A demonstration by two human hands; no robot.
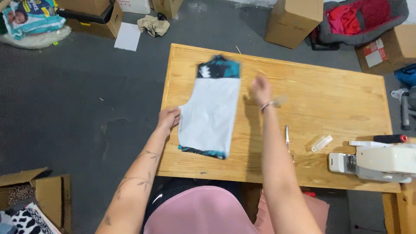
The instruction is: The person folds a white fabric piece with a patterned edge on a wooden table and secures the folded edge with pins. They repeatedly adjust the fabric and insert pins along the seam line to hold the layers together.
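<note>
A person leans over a wooden table (pixel 329 95), both bare arms stretched forward. The left hand (pixel 168 118) rests on the left edge of a folded white garment (pixel 210 113) with teal-and-black trim, fingers pressing the cloth. The right hand (pixel 261 89), blurred, hovers loosely open just right of the garment, gripping nothing. Scissors (pixel 287 138), a small clear plastic piece (pixel 321 142) and a white sewing machine (pixel 381 161) sit on the table's right side. Cardboard boxes (pixel 292 19) ring the grey floor (pixel 65 95).

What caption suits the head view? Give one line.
Left hand holds a folded white cloth on a wooden table; right hand hovers beside it.
</note>
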